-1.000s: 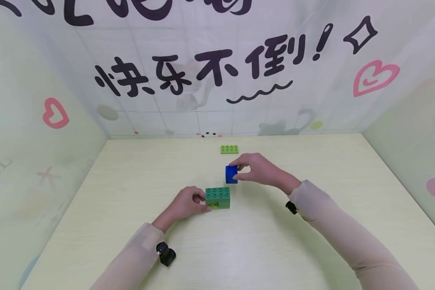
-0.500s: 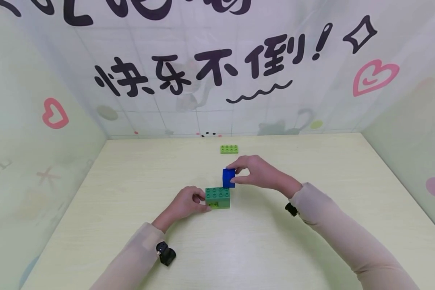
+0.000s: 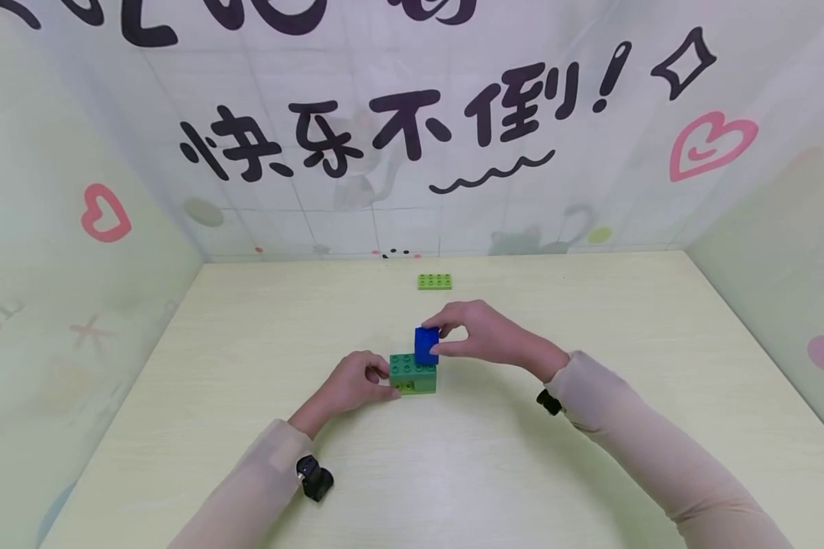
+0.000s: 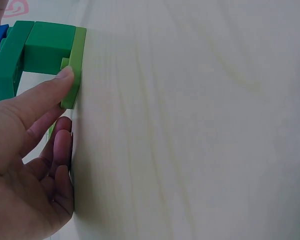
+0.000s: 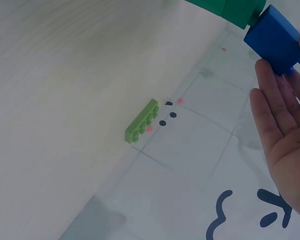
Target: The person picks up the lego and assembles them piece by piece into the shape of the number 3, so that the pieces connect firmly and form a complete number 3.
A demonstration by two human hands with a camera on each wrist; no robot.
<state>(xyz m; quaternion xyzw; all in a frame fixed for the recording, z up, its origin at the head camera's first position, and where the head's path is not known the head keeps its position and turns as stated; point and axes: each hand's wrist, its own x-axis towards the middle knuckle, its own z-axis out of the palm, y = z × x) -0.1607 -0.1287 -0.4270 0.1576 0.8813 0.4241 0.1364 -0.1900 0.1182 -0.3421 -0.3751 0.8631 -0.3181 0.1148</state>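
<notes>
A stack of green toy building bricks (image 3: 403, 375) stands on a thin lime base plate (image 4: 77, 75) on the table. My left hand (image 3: 350, 381) holds the stack's left end between thumb and fingers, the thumb on the lime plate. Between the thumb and fingers of my right hand (image 3: 484, 332) is a blue brick (image 3: 426, 345). It sits at the right-hand studs on top of the stack; whether it is pressed down fully I cannot tell. From the right wrist, the blue brick (image 5: 275, 37) shows close against the green one (image 5: 235, 10).
A separate lime plate with studs (image 3: 435, 282) lies near the table's back edge, behind the right hand. The pale wooden table (image 3: 261, 320) is bounded by printed cloth walls (image 3: 316, 221) at the back and both sides.
My right hand has brought the blue brick left and down, from behind the green stack onto its right-hand studs. The left hand and the stack have stayed in place.
</notes>
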